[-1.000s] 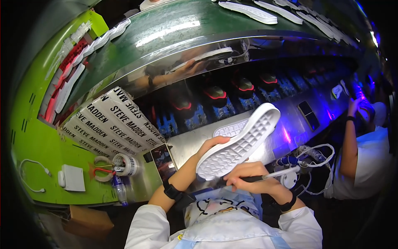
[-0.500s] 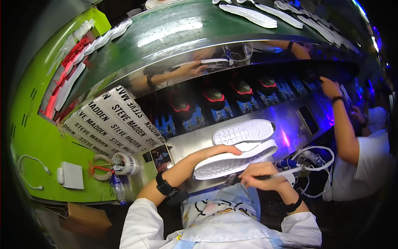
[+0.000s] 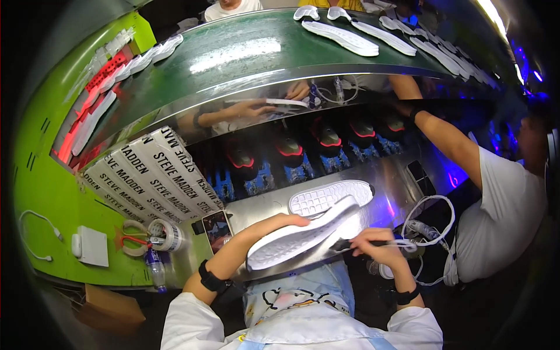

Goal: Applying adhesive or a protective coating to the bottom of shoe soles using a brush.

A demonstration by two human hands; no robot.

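Now keep left hand clamped on white sole, tilted steady above counter; guide thin tool, pinched in right hand, slowly along near edge.

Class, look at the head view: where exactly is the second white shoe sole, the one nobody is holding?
The loose white sole lies tread-up on the steel bench, centre-right of the head view, just behind the sole held in the left hand.

Taking the metal work ledge as landmark, one shoe sole is lying on it, another sole is tilting just before it, a tape roll is sitting leftward, and a conveyor belt is running behind.
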